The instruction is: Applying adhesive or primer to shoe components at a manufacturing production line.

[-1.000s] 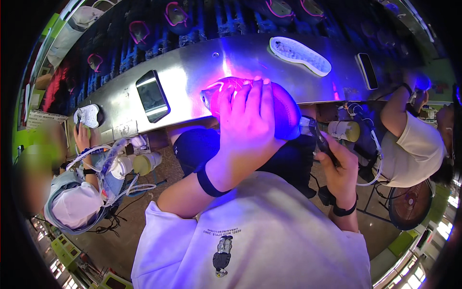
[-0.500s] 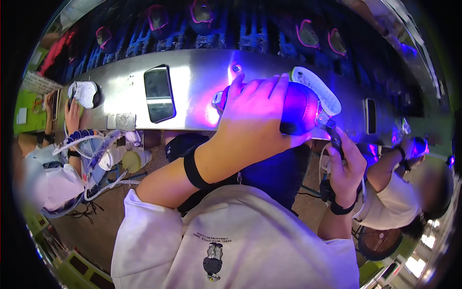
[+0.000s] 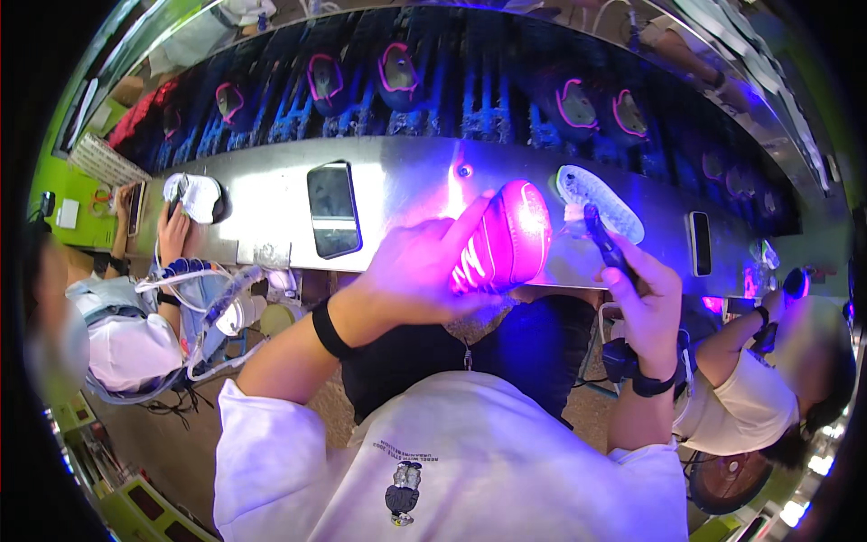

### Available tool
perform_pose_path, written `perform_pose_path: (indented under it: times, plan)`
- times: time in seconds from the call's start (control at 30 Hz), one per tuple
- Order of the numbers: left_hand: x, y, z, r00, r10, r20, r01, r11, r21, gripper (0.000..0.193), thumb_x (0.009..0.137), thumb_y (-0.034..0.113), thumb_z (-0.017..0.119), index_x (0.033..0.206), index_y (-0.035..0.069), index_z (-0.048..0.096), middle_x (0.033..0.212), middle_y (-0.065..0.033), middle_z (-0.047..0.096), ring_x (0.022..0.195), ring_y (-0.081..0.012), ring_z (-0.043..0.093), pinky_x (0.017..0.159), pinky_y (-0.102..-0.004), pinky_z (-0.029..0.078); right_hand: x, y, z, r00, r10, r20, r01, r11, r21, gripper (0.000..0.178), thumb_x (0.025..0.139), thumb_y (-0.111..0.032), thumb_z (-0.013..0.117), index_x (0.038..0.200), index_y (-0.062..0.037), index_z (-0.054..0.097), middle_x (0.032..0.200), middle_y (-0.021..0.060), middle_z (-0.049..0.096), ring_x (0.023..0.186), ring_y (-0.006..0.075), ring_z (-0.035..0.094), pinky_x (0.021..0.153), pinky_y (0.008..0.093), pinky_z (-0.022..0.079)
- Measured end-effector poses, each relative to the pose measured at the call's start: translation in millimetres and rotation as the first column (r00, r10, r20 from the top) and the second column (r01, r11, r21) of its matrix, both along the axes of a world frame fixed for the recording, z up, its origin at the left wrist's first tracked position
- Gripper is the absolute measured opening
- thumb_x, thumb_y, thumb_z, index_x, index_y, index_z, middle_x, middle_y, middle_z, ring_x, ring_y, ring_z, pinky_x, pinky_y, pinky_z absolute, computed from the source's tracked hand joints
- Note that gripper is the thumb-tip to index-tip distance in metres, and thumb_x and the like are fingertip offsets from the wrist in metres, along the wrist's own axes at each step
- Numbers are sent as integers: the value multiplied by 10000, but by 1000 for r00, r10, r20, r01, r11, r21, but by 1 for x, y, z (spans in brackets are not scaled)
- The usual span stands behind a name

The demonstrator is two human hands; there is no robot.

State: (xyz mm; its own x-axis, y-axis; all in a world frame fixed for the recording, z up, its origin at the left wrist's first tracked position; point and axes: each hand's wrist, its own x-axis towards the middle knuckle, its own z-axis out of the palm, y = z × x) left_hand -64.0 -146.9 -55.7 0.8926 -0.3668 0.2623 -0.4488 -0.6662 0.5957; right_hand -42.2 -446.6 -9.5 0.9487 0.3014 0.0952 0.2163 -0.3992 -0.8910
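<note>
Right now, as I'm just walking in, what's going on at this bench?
The person's left hand grips a shoe, lit pink, at the near edge of the bench. The right hand holds a dark-handled brush; its pale tip shows by the near side of a white sole, though contact is unclear. A phone lies left of the shoe. Farther left, a co-worker's hand is at a white piece.

A pink-lit laced shoe (image 3: 522, 237) is held near a dark-handled brush (image 3: 607, 246).
</note>
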Motion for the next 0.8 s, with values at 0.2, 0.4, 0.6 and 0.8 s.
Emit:
perform_pose_path:
  times: [0.2,0.4,0.6,0.8]
  plan:
    - [-28,-15,10,993,-101,-59,94,988,-122,1129,725,533,865,1539,-16,306,1041,-220,716,872,-390,737,756,-431,595,-17,2,22,996,82,-41,-80,995,53,405,906,-9,707,1307,21,648,1149,108,729,1061,150,670,944,301,508]
    - [-44,-20,16,980,-139,-141,118,983,-142,1110,718,538,871,1520,-12,336,1086,-186,727,938,-354,740,819,-419,594,-33,-8,28,994,94,-58,-91,994,65,420,895,26,701,1312,13,647,1106,84,727,1002,131,669,912,286,515]
    - [-50,-26,38,924,-185,-334,87,954,-287,984,733,495,879,1456,0,432,1130,-166,730,982,-313,741,869,-405,588,-38,-19,19,990,102,-95,-96,993,63,416,887,33,700,1300,16,651,1063,85,726,958,133,670,890,288,520]
    - [-43,-35,32,834,-231,-501,-23,893,-450,752,839,348,833,1405,-11,493,1177,-117,715,1055,-205,706,934,-361,559,-39,-27,6,988,130,-86,-128,991,30,404,878,28,706,1279,6,665,1033,105,734,951,152,683,876,295,520]
